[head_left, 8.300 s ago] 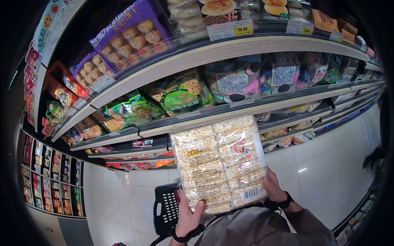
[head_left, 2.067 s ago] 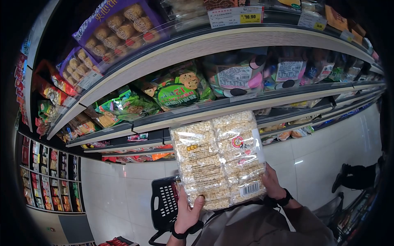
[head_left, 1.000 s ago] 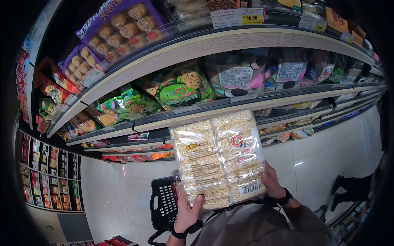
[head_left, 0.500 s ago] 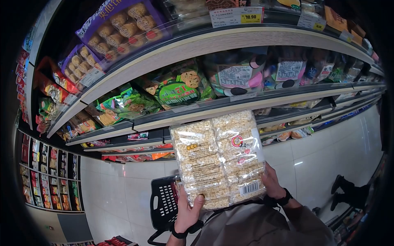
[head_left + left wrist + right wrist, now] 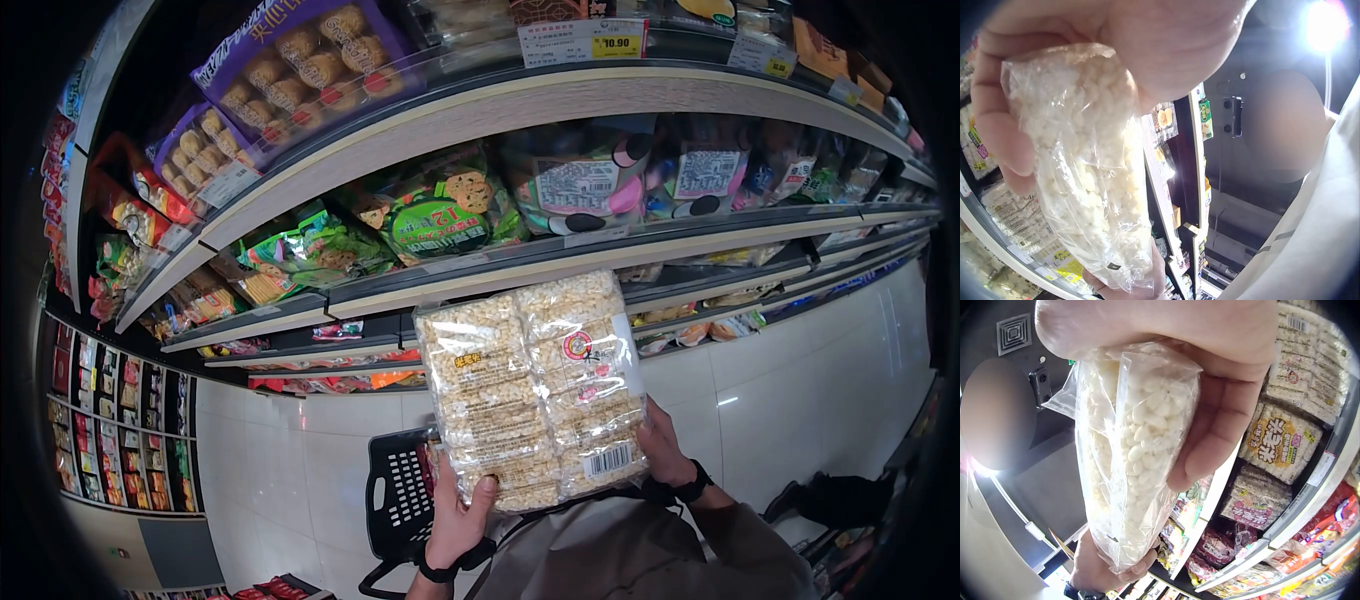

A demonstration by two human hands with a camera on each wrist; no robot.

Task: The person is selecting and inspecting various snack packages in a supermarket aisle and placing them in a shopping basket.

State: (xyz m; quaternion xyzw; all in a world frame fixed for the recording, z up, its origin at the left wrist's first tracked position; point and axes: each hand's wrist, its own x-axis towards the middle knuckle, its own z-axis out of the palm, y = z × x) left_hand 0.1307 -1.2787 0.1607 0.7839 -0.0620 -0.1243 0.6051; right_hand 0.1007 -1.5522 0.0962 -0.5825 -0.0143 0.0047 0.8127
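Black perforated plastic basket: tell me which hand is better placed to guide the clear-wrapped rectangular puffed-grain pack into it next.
Probably the left hand: in the head view, its grip on the pack appears nearer the basket. The right hand holds the opposite side, farther away.

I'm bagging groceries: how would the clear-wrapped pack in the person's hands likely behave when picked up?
The pack is probably light for its size: its blocks look like puffed grain. It seems fairly stiff, lying flat though the left hand and right hand grip only its lower sides. The shiny, wrinkled wrap may be slippery.
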